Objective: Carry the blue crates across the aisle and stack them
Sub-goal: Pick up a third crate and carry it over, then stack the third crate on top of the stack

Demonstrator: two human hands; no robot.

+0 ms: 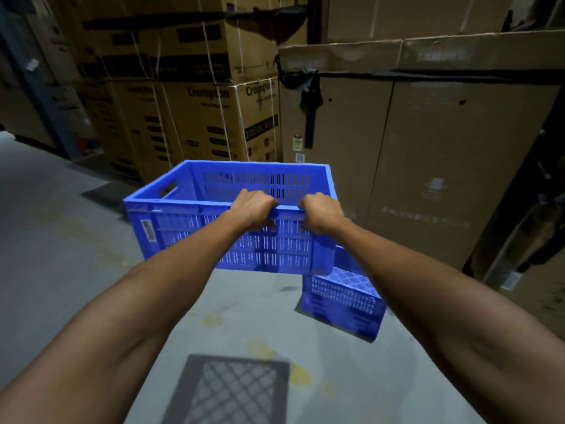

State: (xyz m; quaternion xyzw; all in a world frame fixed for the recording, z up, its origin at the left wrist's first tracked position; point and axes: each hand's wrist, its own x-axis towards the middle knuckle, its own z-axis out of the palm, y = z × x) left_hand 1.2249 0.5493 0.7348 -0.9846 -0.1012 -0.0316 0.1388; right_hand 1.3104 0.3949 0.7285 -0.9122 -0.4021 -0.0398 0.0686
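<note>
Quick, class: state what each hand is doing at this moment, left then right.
Left hand: closed on the near rim of the carried blue crate.
Right hand: closed on the same rim, beside the left.

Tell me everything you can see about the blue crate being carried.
The carried blue crate looks like moulded plastic, open-topped and empty, with slotted walls, a handle cut-out in its left end and a small label near its front left corner. It is held in the air, tilted slightly, above the grey floor. The left hand and right hand both grip its near rim. Its right corner overlaps another blue crate below; contact is unclear.
</note>
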